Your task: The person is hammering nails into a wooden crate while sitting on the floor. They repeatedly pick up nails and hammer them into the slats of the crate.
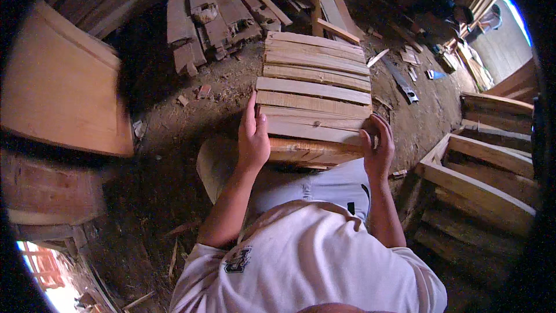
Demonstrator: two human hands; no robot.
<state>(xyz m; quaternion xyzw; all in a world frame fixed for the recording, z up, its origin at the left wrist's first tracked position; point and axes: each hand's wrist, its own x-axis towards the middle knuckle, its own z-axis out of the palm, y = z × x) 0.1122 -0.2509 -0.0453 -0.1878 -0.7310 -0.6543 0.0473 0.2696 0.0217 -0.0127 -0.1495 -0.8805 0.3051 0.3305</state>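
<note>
In front of my lap, a row of pale wooden slats [315,101] lies side by side, with narrow gaps between some of them. A darker orange-brown wooden edge [318,150] shows below the nearest slat. At the left ends of the near slats is my left hand [253,142], its fingers along the side and its thumb up against the ends. Around the right end of the nearest slats curls my right hand [379,145], its fingers bent. What supports the slats underneath is mostly hidden.
Rough boards [214,11] are piled on the dirt floor at the back. A handsaw [399,81] lies to the right of the slats, near wood scraps. A wooden frame [480,188] stands at the right, and a large smooth wooden panel [61,87] at the left.
</note>
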